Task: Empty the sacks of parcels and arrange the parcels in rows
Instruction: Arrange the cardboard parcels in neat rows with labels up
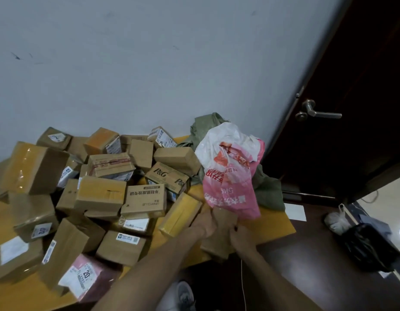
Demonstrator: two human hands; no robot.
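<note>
Gripping a brown cardboard parcel (220, 232) with both hands, I have it at the near right corner of the tabletop (275, 223). My left hand (203, 224) curls round its left edge, and my right hand (241, 237) clasps its near right side with the fingers bent over the cardboard. The parcel's near end juts past the tabletop's edge.

Its far end meets the lower hem of a pink and white plastic sack (230, 176), which stands crumpled just beyond my hands. I cannot tell whether the parcel is partly inside it. Behind and to the right of that lies a green woven sack (267, 189), slumped against the wall (127, 63).

Just left of my left hand a box with yellow tape (180, 214) lies tilted, touching the parcel I hold. Farther left a loose pile of parcels (100, 194) covers most of the tabletop, the boxes leaning on one another at all angles. Among them are a P&G box (166, 176) near the sacks and a pink parcel (89, 277) at the near edge with a white label.

On the right a dark door (351, 63) with a metal lever handle (316, 111) stands close to the tabletop. On the dark floor beside it lie a black bag (369, 250), a small white bag (336, 221) and a white sheet of paper (295, 212). Below my arms a grey shoe (185, 295) shows.
</note>
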